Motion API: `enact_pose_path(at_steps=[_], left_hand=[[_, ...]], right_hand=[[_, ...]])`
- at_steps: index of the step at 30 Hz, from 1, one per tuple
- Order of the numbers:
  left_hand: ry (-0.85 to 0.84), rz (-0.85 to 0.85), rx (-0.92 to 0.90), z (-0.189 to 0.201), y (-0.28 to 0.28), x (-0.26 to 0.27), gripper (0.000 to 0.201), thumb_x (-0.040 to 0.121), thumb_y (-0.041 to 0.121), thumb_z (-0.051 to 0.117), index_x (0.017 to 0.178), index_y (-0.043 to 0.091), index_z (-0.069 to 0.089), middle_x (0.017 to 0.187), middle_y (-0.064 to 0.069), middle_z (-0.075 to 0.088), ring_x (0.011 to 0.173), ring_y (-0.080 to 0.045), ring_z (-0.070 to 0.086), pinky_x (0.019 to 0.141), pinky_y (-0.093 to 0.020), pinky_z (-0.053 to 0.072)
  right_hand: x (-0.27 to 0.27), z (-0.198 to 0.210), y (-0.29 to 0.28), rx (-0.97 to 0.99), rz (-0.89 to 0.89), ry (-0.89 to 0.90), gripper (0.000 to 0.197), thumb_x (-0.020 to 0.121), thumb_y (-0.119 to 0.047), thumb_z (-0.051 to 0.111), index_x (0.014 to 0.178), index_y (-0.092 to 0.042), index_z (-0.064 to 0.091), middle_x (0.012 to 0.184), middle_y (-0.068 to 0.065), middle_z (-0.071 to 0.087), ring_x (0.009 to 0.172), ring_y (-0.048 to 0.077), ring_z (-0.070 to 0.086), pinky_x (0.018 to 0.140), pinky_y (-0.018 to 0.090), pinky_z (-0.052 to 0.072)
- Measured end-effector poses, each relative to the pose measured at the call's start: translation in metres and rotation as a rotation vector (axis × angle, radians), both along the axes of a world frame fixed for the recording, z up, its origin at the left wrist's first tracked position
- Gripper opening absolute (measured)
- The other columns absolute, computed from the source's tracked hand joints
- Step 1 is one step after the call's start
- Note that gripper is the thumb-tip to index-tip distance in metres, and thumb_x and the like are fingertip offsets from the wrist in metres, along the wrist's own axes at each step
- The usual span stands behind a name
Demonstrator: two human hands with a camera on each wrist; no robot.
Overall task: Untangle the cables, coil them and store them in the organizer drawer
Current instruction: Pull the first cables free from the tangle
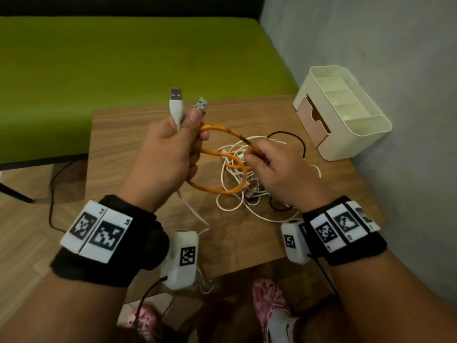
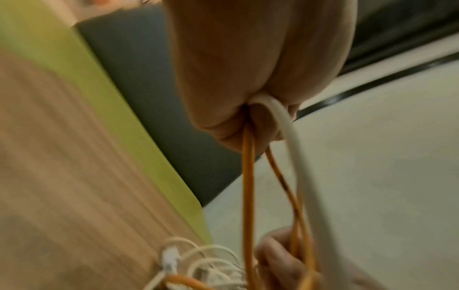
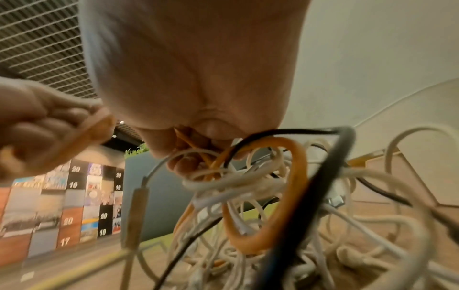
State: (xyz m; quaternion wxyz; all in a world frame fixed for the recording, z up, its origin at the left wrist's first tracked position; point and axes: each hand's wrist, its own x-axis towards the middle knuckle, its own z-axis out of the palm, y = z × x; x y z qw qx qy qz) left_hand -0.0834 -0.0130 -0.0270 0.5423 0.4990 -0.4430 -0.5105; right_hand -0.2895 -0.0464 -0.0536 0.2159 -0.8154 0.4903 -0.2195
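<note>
My left hand (image 1: 170, 147) is raised over the wooden table (image 1: 128, 134) and grips two cables at once: a white USB cable (image 1: 176, 105) and an orange cable (image 1: 217, 128), both plugs sticking up past my thumb. Loops of the orange cable (image 2: 248, 176) hang from the fist beside the white cable (image 2: 295, 149). My right hand (image 1: 267, 164) pinches the orange cable (image 3: 293, 176) a short way along, just above a tangled heap of white cables (image 1: 237, 186) and a black cable (image 1: 294, 137). The cream organizer (image 1: 346, 112) stands at the table's right, its tan drawer (image 1: 312, 120) pulled partly out.
A green cushioned bench (image 1: 123, 63) runs behind the table. A grey wall (image 1: 395, 70) closes off the right side, right next to the organizer. A black cord (image 1: 53, 191) trails on the wooden floor at the left. My shoes (image 1: 272, 310) show under the near table edge.
</note>
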Motion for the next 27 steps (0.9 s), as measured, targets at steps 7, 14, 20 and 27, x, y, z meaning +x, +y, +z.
enact_pose_path(at_steps=[7, 14, 20, 27], left_hand=[[-0.748, 0.128, 0.116, -0.025, -0.005, 0.020, 0.037, 0.102, 0.036, 0.047, 0.074, 0.018, 0.065, 0.062, 0.010, 0.065, 0.060, -0.002, 0.060, 0.060, -0.030, 0.043], [-0.611, 0.131, -0.210, -0.017, 0.001, -0.012, 0.032, 0.097, 0.042, 0.048, 0.092, 0.021, 0.073, 0.083, 0.021, 0.068, 0.076, 0.006, 0.061, 0.070, -0.024, 0.045], [-0.670, -0.076, -0.299, -0.014, 0.002, -0.027, 0.021, 0.096, 0.035, 0.050, 0.079, 0.029, 0.059, 0.066, 0.016, 0.062, 0.064, 0.001, 0.057, 0.060, -0.023, 0.043], [-0.026, 0.184, -0.153, 0.012, 0.002, -0.011, 0.038, 0.101, 0.036, 0.046, 0.068, 0.021, 0.057, 0.048, 0.011, 0.043, 0.038, -0.005, 0.034, 0.041, -0.023, 0.025]], right_hand=[[-0.005, 0.018, 0.002, 0.094, -0.079, -0.315, 0.012, 0.092, -0.026, 0.060, 0.086, -0.034, 0.068, 0.072, -0.012, 0.059, 0.066, 0.002, 0.052, 0.060, 0.019, 0.039], [0.010, 0.012, 0.005, -0.163, 0.077, -0.126, 0.012, 0.094, -0.016, 0.059, 0.095, -0.010, 0.070, 0.077, -0.017, 0.049, 0.068, -0.002, 0.047, 0.063, 0.014, 0.031], [0.013, 0.024, 0.012, -0.226, 0.062, -0.265, 0.010, 0.095, -0.013, 0.060, 0.099, -0.011, 0.069, 0.079, -0.016, 0.051, 0.074, -0.005, 0.051, 0.064, 0.009, 0.035], [0.001, -0.003, -0.002, 0.081, 0.041, 0.080, 0.026, 0.101, -0.036, 0.050, 0.090, -0.016, 0.062, 0.076, -0.013, 0.054, 0.077, 0.010, 0.051, 0.078, 0.040, 0.044]])
